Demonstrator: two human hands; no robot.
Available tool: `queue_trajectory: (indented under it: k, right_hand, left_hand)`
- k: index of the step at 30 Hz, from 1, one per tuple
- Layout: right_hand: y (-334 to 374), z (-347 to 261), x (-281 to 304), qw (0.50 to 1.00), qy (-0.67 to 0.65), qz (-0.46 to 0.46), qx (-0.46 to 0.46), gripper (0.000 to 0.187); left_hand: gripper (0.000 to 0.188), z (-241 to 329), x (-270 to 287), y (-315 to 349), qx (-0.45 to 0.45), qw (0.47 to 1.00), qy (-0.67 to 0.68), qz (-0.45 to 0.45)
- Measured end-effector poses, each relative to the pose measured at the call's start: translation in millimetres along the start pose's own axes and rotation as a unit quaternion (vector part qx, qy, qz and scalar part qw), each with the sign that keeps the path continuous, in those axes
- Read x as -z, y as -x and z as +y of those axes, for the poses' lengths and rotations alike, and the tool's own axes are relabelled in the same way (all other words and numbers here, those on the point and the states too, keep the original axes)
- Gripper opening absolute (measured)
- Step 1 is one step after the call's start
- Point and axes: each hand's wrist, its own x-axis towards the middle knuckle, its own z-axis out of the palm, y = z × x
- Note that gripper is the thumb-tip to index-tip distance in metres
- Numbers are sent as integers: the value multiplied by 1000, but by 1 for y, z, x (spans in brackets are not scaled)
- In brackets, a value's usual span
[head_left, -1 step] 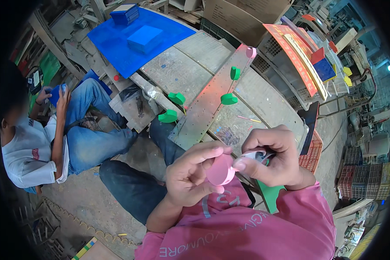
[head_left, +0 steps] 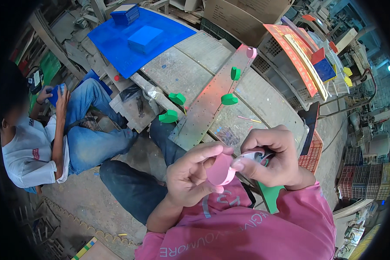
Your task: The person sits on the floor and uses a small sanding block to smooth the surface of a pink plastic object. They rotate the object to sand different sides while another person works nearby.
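Note:
My left hand (head_left: 184, 177) grips a small pink piece (head_left: 219, 173) with a flat, rounded face, its fingers above and the thumb below. My right hand (head_left: 279, 156) is closed around a curled, pale strip (head_left: 252, 154), whose kind I cannot make out. The right thumb presses at the pink piece's right edge. Both hands are close together in front of my pink shirt (head_left: 247, 225). Beyond them a long, narrow board (head_left: 208, 97) full of small holes slants away, with green pieces (head_left: 229, 99) and a pink piece (head_left: 251, 53) standing along it.
A grey slatted table (head_left: 268, 99) lies under the board. Blue blocks (head_left: 145, 39) rest on a blue sheet (head_left: 104, 41) at the far left. At left, a seated person (head_left: 34, 151) holds a blue piece (head_left: 54, 96). An orange crate (head_left: 312, 151) stands right of my hands.
The curled strip in my right hand has shifted very slightly. Both hands otherwise stay in place.

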Motion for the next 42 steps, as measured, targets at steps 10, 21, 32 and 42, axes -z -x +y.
queue_trajectory:
  k: [10, 21, 32, 42]
  right_hand:
    - [3, -1, -5, 1000, 0, 5, -29, 27]
    - [6, 3, -17, 998, 28, 54, 20, 27]
    - [13, 4, -30, 994, 70, 41, 69, 30]
    - [-1, 0, -10, 988, 111, 108, 2, 26]
  left_hand:
    - [75, -3, -2, 2, 28, 999, 29, 21]
    - [87, 0, -6, 3, 37, 996, 18, 84]
    - [91, -9, 1, 6, 30, 992, 31, 122]
    - [93, -6, -4, 3, 54, 991, 87, 84]
